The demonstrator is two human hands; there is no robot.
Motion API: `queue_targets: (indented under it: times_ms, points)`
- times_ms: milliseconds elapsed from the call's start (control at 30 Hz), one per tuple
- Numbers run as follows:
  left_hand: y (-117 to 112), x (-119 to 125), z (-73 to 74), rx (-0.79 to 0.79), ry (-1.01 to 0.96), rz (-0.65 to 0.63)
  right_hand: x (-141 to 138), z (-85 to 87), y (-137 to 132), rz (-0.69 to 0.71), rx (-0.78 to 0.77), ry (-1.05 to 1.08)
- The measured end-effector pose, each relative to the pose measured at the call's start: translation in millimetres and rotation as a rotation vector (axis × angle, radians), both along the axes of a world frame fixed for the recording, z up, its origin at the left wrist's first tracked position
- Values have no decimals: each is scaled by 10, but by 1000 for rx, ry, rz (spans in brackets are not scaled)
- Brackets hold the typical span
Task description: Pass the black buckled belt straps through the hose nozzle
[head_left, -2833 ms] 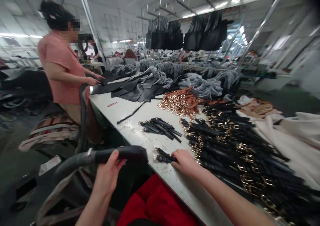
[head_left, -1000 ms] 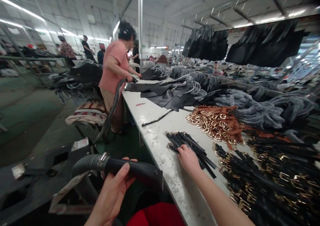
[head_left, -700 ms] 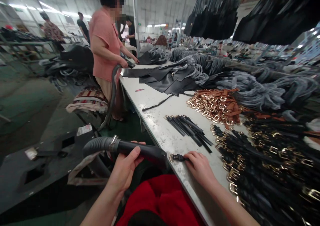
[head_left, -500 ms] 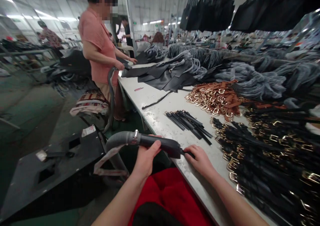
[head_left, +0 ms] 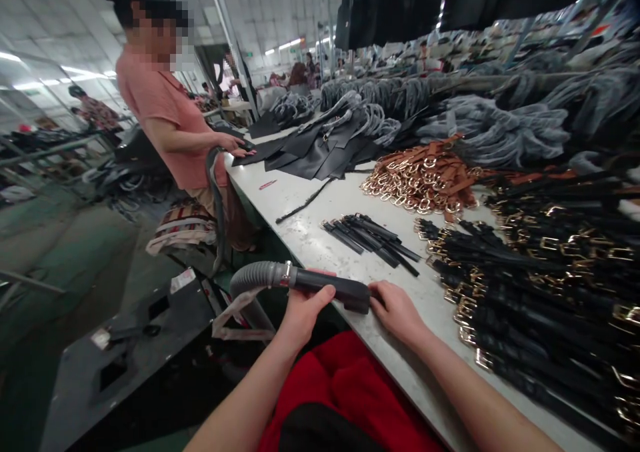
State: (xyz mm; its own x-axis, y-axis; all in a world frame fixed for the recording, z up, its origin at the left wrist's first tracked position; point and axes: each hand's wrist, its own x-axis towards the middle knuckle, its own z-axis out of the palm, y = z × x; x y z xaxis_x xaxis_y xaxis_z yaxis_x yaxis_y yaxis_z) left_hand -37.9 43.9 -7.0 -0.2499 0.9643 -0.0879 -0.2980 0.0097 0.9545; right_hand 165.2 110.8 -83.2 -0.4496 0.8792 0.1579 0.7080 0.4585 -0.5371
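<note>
My left hand (head_left: 306, 312) is wrapped round the black handpiece (head_left: 345, 291) at the end of a ribbed grey hose (head_left: 257, 276), thumb on top. The hose is clamped to the handpiece with a metal band. At the handpiece's front end, over the table edge, my right hand (head_left: 397, 309) has its fingers pinched together. They close on a short black strap, now almost wholly hidden between the fingers and the handpiece. Short black straps with metal ends (head_left: 373, 239) lie on the white table (head_left: 295, 202) just beyond my hands.
Black buckled straps (head_left: 530, 319) are heaped on the right, with brown buckled straps (head_left: 425, 179) behind. Black panels (head_left: 320, 149) and wrapped grey handles (head_left: 493, 125) lie farther back. A co-worker (head_left: 170, 119) stands at the far left table edge. A black machine box (head_left: 135, 352) stands lower left.
The handpiece and my right fingers have come together, so the strap seen between them is now hidden. The co-worker's hands have come closer together. My view has shifted slightly.
</note>
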Motion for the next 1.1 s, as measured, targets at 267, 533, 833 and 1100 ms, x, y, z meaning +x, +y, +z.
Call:
queue_targets:
  times_ms: [267,533,833,1100]
  points:
    - [-63,-33,-67,9,-64,4,17,-36,10,42,9,-21]
    - [-245,-360,14,-46,-111,144,6,9,-21,49,29,-52]
    - [-510,-399,64,-36,-180,175,-172,71,-78,50,54,-140]
    - [-493,-363,107,-59,-189,217,-191,69,-95,22,33,-55]
